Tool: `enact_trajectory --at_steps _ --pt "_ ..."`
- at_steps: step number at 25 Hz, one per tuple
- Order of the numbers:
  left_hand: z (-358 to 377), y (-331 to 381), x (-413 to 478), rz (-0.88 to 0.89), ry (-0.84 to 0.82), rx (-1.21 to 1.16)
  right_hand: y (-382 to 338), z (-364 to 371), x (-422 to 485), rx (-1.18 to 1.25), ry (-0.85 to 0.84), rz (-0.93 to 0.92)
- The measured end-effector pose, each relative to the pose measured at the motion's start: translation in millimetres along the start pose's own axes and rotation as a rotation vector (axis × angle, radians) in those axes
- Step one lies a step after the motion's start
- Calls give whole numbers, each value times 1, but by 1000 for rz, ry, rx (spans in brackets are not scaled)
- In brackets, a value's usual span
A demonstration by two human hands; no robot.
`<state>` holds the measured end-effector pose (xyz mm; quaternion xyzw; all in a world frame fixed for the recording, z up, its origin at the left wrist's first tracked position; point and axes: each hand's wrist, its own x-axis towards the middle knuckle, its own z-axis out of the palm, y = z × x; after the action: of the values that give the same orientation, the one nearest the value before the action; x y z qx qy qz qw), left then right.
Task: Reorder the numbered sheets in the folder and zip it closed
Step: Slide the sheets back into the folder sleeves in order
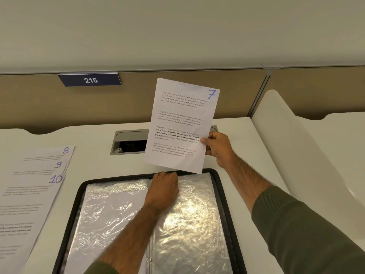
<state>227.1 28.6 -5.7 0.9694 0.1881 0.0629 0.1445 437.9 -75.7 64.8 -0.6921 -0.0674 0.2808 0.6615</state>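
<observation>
Head view: sheet marked "7" in blue, text beginning "Village life is a peaceful", held upright over the folder's far edge, pinched by right hand. Left hand, fingers curled, apparently gripping a plastic sleeve of the open black folder. Sheets "8", "9", "10" at left; plaque "215" far.

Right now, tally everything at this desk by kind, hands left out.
White numbered paper sheets: 4 (sheet 7 in the right hand, sheet 8, sheet 9, sheet 10 on the white desk)
Black zip folder with clear plastic sleeves: 1
Dark blue plate marked 215: 1
Grey cable hatch in the desk: 1
Total: 7
</observation>
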Motion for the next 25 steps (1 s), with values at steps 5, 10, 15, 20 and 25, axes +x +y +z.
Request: enact_trajectory --at_steps 5,10,15,20,25 --pt "-1 -8 0 -24 -3 -103 5 14 -1 30 12 -3" --pt "-6 -4 3 7 68 -96 14 31 -3 13 37 -27" --pt "-10 -2 1 18 138 -157 23 28 0 -44 87 -51" --pt "-10 -2 -1 57 171 -164 16 24 -3 -31 138 -68" --pt "-11 0 0 63 172 -155 11 35 -4 -58 100 -68"
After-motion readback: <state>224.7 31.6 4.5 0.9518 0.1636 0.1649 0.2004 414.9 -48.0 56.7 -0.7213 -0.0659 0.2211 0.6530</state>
